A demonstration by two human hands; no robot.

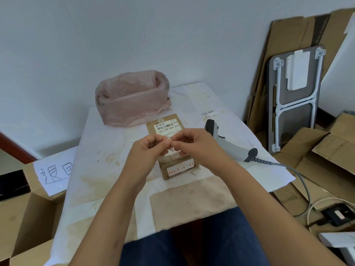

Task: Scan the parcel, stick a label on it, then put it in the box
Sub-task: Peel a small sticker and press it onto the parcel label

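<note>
— Room around the fingers?
— Bare table (107, 150) leftward; scanner (226, 143) just right.
— Hands?
— Left hand (148, 150) and right hand (197, 144) pinch a small label (171, 140) together above the parcel (169, 127), which runs lengthwise away beneath them.

- Soft, even daylight fills the scene; nothing is harshly lit and there is no glare.
- Shadows are faint: a pale one lies on the bench (107, 150) just below the fingers (169, 144).
- Focus is a little soft around the fingers.
- Wide-angle bending curves the wall (76, 45) and the edges far from the fingers.
</note>
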